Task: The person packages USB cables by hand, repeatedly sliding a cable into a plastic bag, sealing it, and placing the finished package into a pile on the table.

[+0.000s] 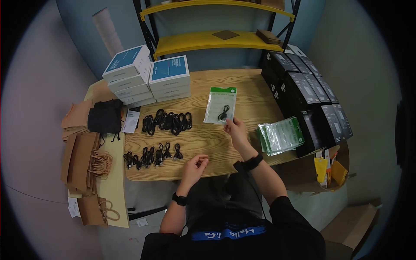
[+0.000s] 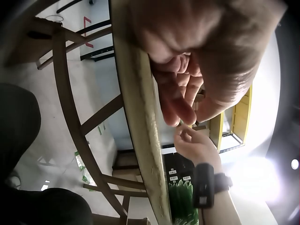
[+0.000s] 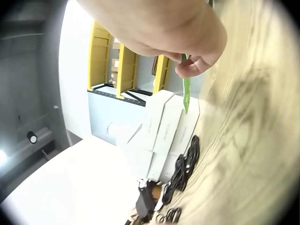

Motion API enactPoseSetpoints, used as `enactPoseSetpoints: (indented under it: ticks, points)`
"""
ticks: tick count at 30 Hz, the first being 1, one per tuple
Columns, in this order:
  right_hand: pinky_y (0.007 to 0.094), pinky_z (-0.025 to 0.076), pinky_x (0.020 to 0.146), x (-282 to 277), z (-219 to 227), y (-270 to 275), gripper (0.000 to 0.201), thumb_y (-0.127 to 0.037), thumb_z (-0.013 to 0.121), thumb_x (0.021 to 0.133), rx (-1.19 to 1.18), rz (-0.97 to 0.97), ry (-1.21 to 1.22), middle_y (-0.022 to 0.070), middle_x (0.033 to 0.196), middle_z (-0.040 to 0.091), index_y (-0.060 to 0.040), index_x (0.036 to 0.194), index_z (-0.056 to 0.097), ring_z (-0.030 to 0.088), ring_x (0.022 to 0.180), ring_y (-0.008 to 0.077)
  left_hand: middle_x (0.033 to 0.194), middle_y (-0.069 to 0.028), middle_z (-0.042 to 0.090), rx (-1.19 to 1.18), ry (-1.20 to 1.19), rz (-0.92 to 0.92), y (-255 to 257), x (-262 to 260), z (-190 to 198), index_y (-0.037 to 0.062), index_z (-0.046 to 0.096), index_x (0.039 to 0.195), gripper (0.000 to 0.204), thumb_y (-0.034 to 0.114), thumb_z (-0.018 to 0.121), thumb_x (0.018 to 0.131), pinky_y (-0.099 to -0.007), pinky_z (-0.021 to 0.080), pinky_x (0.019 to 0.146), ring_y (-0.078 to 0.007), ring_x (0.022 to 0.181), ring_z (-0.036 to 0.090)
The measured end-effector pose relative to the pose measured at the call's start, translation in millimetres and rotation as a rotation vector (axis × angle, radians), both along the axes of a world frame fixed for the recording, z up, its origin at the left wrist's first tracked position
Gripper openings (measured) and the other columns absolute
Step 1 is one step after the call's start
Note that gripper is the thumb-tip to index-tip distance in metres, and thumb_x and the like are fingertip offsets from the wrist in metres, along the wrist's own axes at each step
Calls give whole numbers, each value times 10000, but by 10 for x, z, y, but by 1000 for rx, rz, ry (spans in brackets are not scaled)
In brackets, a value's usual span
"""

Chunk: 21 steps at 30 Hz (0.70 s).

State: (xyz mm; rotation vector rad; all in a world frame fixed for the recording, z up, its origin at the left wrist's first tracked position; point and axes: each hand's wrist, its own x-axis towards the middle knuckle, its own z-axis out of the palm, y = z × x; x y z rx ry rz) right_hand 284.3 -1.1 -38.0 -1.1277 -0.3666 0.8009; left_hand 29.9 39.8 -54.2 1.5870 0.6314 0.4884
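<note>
My right hand (image 1: 237, 132) pinches the near edge of a clear plastic bag (image 1: 215, 106) with a green header, and a coiled black cable (image 1: 224, 113) shows at the bag's lower part. In the right wrist view the right hand (image 3: 187, 40) has a green strip (image 3: 186, 93) of the bag between thumb and finger. By the table's front edge is my left hand (image 1: 193, 170), its fingers loosely bent and nothing seen in them; the left wrist view shows this hand (image 2: 201, 61) close up. Whether the cable lies in or on the bag, I cannot tell.
Black cables (image 1: 175, 123) lie in two rows at the left, with white-blue boxes (image 1: 169, 76) behind and paper bags (image 1: 80, 160) further left. On the right are green-topped bags (image 1: 279, 136), stacked black boxes (image 1: 305, 89) and a carton (image 1: 303, 184) below.
</note>
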Motion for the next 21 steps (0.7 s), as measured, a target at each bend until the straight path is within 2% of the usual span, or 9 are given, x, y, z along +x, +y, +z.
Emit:
enactPoseSetpoints:
  ticks: [2,4,6,10,16,18,21]
  points:
    - [269,541,670,279,-95,435,199,-120,592,1034,-69,-86,9,39,873,619,17,1172,633,597,727,127,882,-44,725,-29,1,18,3,-13,26,7,681,1177,251,200,651,1018,-250,546,631,-85,755,673]
    - [277,553,656,464,14,794,211,-127,592,1038,-106,-125,49,51,884,623,20,1186,625,603,724,138,901,-56,708,-117,-70,47,50,-17,-2,-26,661,1159,243,170,653,1016,-239,519,588,-88,734,651]
    - [284,564,642,624,95,1118,225,-134,592,1042,-140,-157,85,63,895,626,24,1199,617,610,720,149,880,-55,701,-107,-80,72,62,-19,-4,-31,660,1143,237,168,655,1014,-239,515,581,-86,722,646]
    - [284,576,593,749,172,1438,286,-134,582,1045,-193,-289,155,83,927,666,26,1278,632,630,669,148,811,-40,683,-43,-80,119,24,-40,-4,-17,678,1092,215,180,669,1007,-249,513,566,-84,672,642]
    - [285,568,572,1162,271,1182,301,-113,578,1043,-258,-438,172,113,953,679,14,1311,632,645,669,155,786,-27,680,-39,-49,97,5,-29,-4,3,691,1049,199,196,676,1004,-252,518,571,-79,658,646]
    - [279,529,544,1397,393,1015,318,-113,548,1059,-274,-431,138,108,872,640,27,1343,581,608,632,150,784,-23,681,-12,-98,99,-4,-23,-8,4,692,1041,192,191,677,1001,-249,520,579,-77,661,646]
    - [253,489,529,1812,355,851,284,-98,556,1053,-307,-396,43,91,874,639,35,1297,615,578,613,134,784,-19,681,4,-76,81,-3,-28,-12,3,691,1033,179,179,679,998,-246,521,579,-71,661,643]
